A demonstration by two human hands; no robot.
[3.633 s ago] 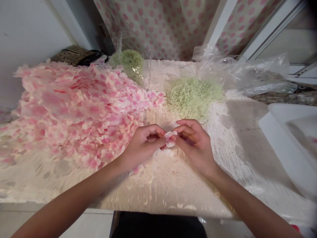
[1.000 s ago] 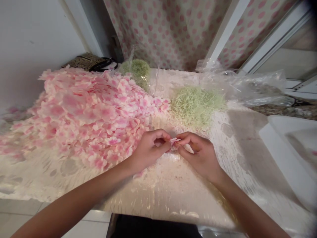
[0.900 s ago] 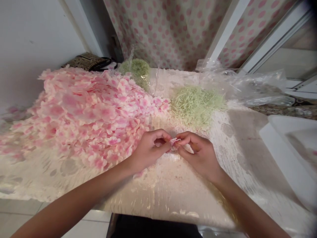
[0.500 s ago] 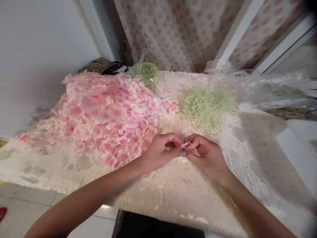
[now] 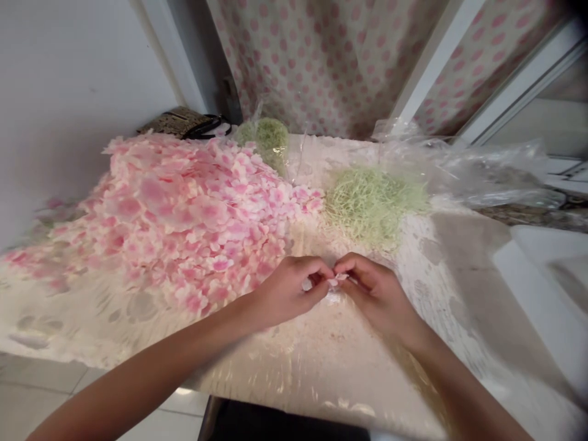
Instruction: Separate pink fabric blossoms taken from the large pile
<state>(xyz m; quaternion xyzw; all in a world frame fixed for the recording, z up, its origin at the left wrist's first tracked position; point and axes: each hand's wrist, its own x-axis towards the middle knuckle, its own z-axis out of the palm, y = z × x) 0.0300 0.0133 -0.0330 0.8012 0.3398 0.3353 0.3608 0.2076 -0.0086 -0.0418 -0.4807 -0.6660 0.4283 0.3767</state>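
Observation:
Between my fingertips is a small pink-and-white artificial flower (image 5: 339, 280), partly covered by the fingers. My left hand (image 5: 294, 289) pinches it from the left, thumb and forefinger closed. From the right, my right hand (image 5: 374, 288) pinches it too. Both hands are held close together over the front middle of the table. A large heap of pink artificial flowers (image 5: 184, 202) lies to the left of my hands. Just beyond them is a loose pile of pale green shredded strands (image 5: 374, 202).
At the back stands a clear bag of green strands (image 5: 272, 138), beside a patterned bag (image 5: 172, 122) with a black strap. Crumpled clear plastic (image 5: 468, 165) lies at the back right. A white container (image 5: 537, 288) is at the right edge. The tablecloth (image 5: 294, 373) is plastic-covered.
The view has shifted slightly to the right. My fingers have moved a little around the small flower, which now shows more of its pale petals.

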